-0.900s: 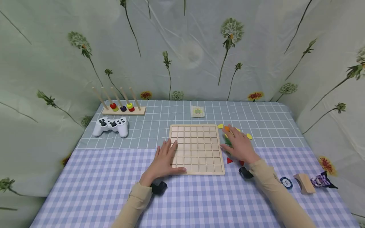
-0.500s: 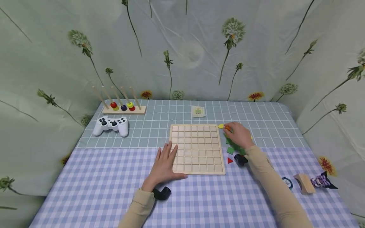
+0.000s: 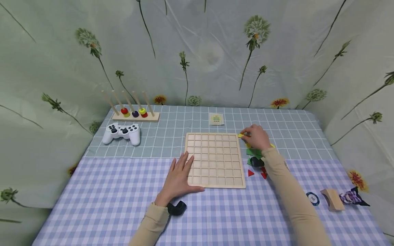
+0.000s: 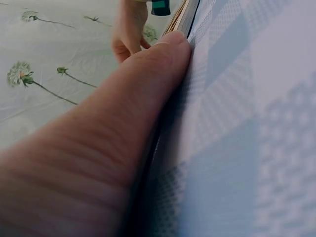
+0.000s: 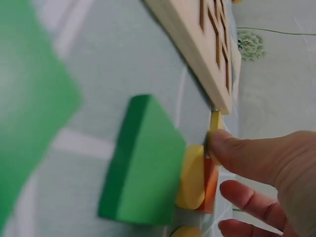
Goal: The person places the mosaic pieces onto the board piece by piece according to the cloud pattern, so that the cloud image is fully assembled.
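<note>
A square wooden grid board (image 3: 212, 160) lies on the table with bare cells. My left hand (image 3: 176, 179) rests spread at its lower left corner, fingers over the left edge and thumb along the front edge; the left wrist view shows the thumb (image 4: 158, 59) against the board's side. Beyond the board's far right corner, my right hand (image 3: 257, 136) pinches a yellow piece (image 5: 216, 121), still low by the corner. Near it lie an orange block (image 5: 211, 187), another yellow piece (image 5: 191, 177) and green blocks (image 5: 148, 168). Red triangles (image 3: 250, 173) lie nearer me.
A small pattern card (image 3: 217, 119) lies behind the board. On the left are a white game controller (image 3: 121, 134) and a peg stand (image 3: 135, 117) with coloured beads. At right sit a round chip (image 3: 313, 198), a wooden arch block (image 3: 333, 200) and a purple-black item (image 3: 352, 197).
My right hand has gone from spread over the coloured pieces to pinching a yellow one, shifting slightly away from me. The left hand stays at the board. The head view has tilted slightly.
</note>
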`<state>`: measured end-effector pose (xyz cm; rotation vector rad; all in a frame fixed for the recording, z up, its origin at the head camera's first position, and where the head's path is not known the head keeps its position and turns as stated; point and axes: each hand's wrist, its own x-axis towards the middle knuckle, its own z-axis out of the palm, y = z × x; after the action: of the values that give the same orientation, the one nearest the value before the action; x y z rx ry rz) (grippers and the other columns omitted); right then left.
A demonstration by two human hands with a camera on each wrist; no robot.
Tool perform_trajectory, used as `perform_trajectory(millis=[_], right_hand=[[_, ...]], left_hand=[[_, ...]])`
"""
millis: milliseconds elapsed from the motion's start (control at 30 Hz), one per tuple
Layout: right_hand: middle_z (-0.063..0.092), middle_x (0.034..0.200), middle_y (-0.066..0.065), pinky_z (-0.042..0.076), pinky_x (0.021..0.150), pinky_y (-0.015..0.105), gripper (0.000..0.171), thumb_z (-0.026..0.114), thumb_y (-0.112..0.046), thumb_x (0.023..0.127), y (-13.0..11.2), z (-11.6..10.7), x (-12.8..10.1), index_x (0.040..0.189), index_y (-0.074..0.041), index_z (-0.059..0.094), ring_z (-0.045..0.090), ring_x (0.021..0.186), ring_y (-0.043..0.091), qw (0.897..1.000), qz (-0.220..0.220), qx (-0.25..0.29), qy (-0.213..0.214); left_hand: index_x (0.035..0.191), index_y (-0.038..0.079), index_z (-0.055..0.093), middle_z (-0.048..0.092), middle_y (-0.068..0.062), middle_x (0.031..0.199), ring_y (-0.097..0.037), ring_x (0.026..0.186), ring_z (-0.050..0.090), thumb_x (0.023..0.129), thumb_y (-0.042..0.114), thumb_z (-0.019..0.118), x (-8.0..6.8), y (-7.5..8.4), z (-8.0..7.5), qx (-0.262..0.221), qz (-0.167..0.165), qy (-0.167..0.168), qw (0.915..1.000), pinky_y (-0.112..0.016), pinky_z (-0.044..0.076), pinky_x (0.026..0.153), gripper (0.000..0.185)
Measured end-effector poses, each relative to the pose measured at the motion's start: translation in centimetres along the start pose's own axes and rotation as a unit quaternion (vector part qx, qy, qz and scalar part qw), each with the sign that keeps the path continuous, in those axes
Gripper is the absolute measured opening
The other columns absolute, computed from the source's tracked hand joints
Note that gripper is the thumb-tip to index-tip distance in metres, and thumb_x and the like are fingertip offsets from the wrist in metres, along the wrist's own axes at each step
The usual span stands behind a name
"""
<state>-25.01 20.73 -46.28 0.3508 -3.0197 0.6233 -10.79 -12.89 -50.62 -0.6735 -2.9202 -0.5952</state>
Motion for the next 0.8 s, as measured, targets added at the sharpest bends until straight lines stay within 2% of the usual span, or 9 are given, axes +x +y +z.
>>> perform_trajectory(millis=[200, 333, 467, 600, 667, 800], right_hand=[[0.059, 0.090, 0.017, 0.045, 0.070, 0.045, 0.021, 0.074, -0.014, 0.082, -0.4, 0.1, 0.2, 0.094, 0.000, 0.064, 0.052, 0.084, 0.032, 0.999, 0.013, 0.033, 0.000], [0.061, 0.089, 0.016, 0.046, 0.070, 0.043, 0.017, 0.071, -0.012, 0.084, -0.7, 0.5, -0.1, 0.092, -0.001, 0.061, 0.055, 0.084, 0.032, 0.997, 0.029, 0.077, 0.006], [0.062, 0.089, 0.015, 0.045, 0.065, 0.039, 0.013, 0.069, -0.011, 0.087, -1.3, 0.5, -0.4, 0.092, -0.003, 0.061, 0.057, 0.077, 0.030, 0.989, 0.044, 0.131, 0.045], [0.062, 0.090, 0.017, 0.043, 0.062, 0.036, 0.014, 0.069, -0.008, 0.087, -2.6, 0.7, -0.2, 0.096, 0.001, 0.064, 0.055, 0.071, 0.028, 0.977, 0.015, 0.195, 0.082], [0.063, 0.090, 0.017, 0.043, 0.061, 0.034, 0.014, 0.069, -0.007, 0.087, -3.7, 1.0, 0.0, 0.097, 0.002, 0.065, 0.054, 0.070, 0.026, 0.971, -0.003, 0.227, 0.073], [0.064, 0.090, 0.013, 0.045, 0.062, 0.032, 0.015, 0.070, -0.009, 0.086, -6.0, 1.9, 0.4, 0.098, 0.000, 0.067, 0.056, 0.070, 0.023, 0.963, -0.016, 0.270, 0.018]], left_hand=[[0.151, 0.008, 0.026, 0.014, -0.014, 0.156, -0.025, 0.143, 0.009, 0.063, 0.082, 0.060, -0.4, -0.1, 0.0, 0.004, -0.002, 0.005, 1.0000, -0.044, 0.004, 0.114, 0.121], [0.151, 0.008, 0.025, 0.014, -0.014, 0.156, -0.025, 0.143, 0.009, 0.063, 0.082, 0.061, -0.4, -0.1, 0.0, 0.001, 0.000, 0.007, 1.0000, -0.044, 0.005, 0.114, 0.120], [0.151, 0.008, 0.024, 0.013, -0.013, 0.157, -0.025, 0.143, 0.009, 0.063, 0.082, 0.059, -0.3, -0.1, 0.0, 0.005, 0.000, 0.006, 1.0000, -0.044, 0.004, 0.114, 0.120], [0.151, 0.007, 0.025, 0.014, -0.014, 0.156, -0.026, 0.143, 0.010, 0.063, 0.082, 0.060, -0.2, -0.1, 0.1, 0.008, -0.001, 0.009, 0.9999, -0.045, 0.005, 0.114, 0.120], [0.151, 0.006, 0.025, 0.015, -0.015, 0.156, -0.027, 0.142, 0.011, 0.064, 0.082, 0.059, -0.1, -0.1, 0.1, 0.009, 0.001, 0.012, 0.9999, -0.046, 0.007, 0.113, 0.120], [0.150, 0.005, 0.027, 0.017, -0.017, 0.155, -0.029, 0.142, 0.014, 0.064, 0.083, 0.057, 0.1, 0.0, 0.1, 0.011, 0.006, 0.018, 0.9998, -0.049, 0.009, 0.112, 0.120]])
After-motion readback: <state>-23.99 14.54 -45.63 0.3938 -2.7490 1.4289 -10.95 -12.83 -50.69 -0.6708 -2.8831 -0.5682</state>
